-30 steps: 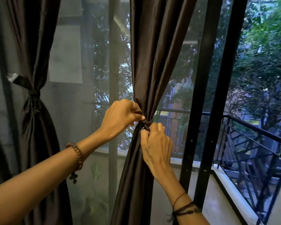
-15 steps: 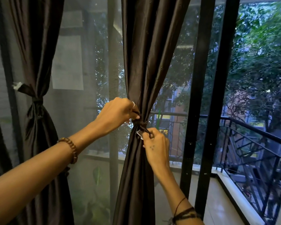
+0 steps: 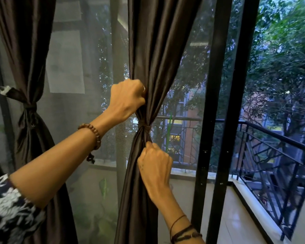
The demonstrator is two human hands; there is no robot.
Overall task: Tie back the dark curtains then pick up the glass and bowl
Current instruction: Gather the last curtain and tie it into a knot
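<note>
The middle dark curtain (image 3: 153, 55) hangs down the centre of the frame, gathered into a narrow waist by a dark tie (image 3: 144, 128) knotted a little below mid-height. Above the knot the fabric fans wide toward the top edge; below it the folds fall straight to the bottom edge.

The left hand (image 3: 126, 100) is closed in a fist on the gathered fabric just above the tie, knuckles up, with a ring showing on 1 finger. Its forearm crosses from the lower left and carries a brown bead bracelet (image 3: 92, 133) at the wrist; a black-and-white patterned sleeve (image 3: 9, 210) fills the lower left corner.

The right hand (image 3: 155, 166) is closed around the curtain just below the tie, fingertips pinching the folds right under the knot. Dark cords (image 3: 183, 233) circle its wrist near the bottom edge.

At the left of the frame a second dark curtain (image 3: 28, 50) is already bound at mid-height by its own tie (image 3: 30, 106). Between the 2 curtains hangs a grey sheer mesh (image 3: 81, 120). Right of centre stand 2 black door frames (image 3: 234, 103), and beyond them, at the lower right, a black balcony railing (image 3: 278, 152) with green trees (image 3: 285, 50) behind it.

The glass and bowl are not in view.
</note>
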